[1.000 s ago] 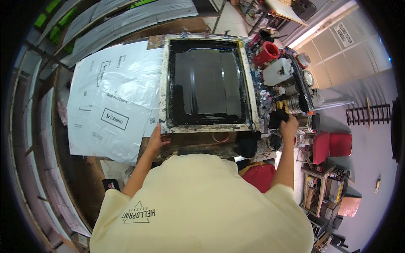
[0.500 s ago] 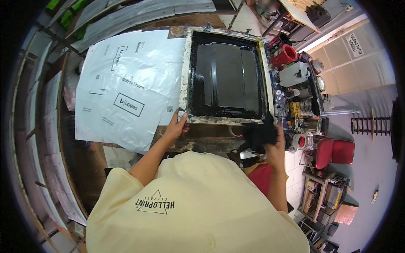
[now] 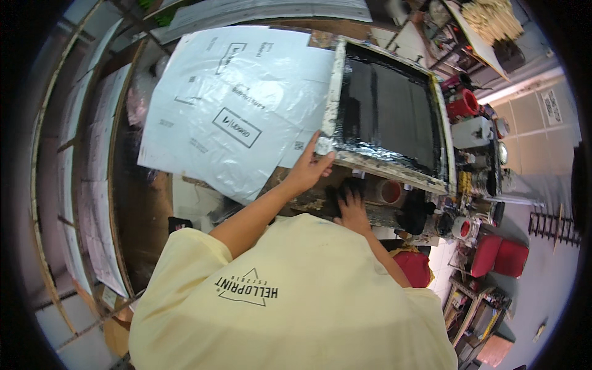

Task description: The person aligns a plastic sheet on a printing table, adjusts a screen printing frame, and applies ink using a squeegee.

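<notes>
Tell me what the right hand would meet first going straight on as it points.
Beyond the black cloth at its fingertips, the right hand would likely meet the screen frame at its near rail, or pass under; depth is unclear.

Screen frame [image 3: 394, 172]: rough, paint-crusted | inner panel [image 3: 391, 105]: smooth, glossy dark coating at edges | black rag [image 3: 338, 190]: matt cloth | printed sheet [image 3: 234, 105]: glossy, wrinkled plastic film | desk [image 3: 302, 200]: rough, stained | shirt [image 3: 302, 327]: matt cloth
</notes>
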`<action>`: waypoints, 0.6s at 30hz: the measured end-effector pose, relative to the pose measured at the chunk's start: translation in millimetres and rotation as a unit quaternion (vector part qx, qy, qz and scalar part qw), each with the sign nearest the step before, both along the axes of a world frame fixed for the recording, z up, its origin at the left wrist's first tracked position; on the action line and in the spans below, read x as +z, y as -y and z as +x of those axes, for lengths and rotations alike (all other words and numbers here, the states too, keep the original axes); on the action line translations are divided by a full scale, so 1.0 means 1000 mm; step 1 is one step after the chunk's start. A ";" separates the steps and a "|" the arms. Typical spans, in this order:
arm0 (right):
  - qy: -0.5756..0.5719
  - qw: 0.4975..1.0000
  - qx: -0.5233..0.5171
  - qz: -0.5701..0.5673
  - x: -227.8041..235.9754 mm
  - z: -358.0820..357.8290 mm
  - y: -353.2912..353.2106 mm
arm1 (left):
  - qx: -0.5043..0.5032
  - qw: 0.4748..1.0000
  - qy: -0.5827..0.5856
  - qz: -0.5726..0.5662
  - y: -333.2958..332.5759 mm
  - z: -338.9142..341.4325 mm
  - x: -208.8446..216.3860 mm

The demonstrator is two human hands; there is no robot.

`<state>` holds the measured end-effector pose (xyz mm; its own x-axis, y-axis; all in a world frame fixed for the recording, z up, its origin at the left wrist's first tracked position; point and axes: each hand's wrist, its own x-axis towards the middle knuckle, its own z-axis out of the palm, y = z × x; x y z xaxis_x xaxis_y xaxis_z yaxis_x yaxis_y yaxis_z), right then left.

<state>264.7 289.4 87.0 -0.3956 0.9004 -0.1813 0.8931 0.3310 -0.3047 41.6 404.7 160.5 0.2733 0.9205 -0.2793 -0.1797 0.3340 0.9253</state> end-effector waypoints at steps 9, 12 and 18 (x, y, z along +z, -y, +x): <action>0.032 0.998 0.032 0.051 -0.031 0.021 0.002 | 0.042 0.998 0.028 0.042 0.000 0.007 0.025; 0.007 0.999 0.009 -0.046 -0.029 0.020 -0.008 | 0.052 0.996 0.014 0.077 -0.003 0.009 0.032; -0.480 0.781 -0.298 -0.265 0.024 0.012 -0.075 | 0.079 0.994 0.018 0.067 -0.012 0.015 0.057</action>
